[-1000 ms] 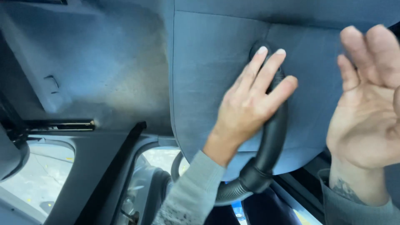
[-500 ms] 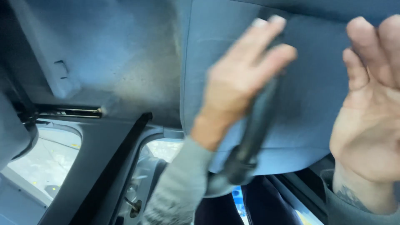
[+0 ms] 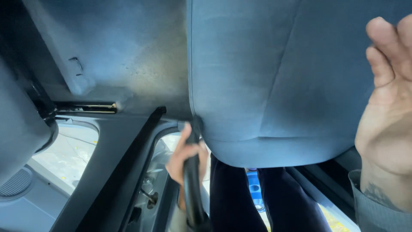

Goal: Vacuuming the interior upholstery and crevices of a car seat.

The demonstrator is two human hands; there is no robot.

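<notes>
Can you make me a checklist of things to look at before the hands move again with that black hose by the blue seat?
1. Left hand wrapped around the black hose: ok.
2. Hose tip at the lower edge of the blue seat: ok, it sits at the seat's corner.
3. Right hand out of the hose's way: ok, it is open and raised at the seat's right side.
4. Right hand touching the seat: cannot tell.
5. Hose free lower down: cannot tell, it runs out of the picture.

Dark seat rail (image 3: 86, 107) beside grey carpet (image 3: 128, 56).
</notes>
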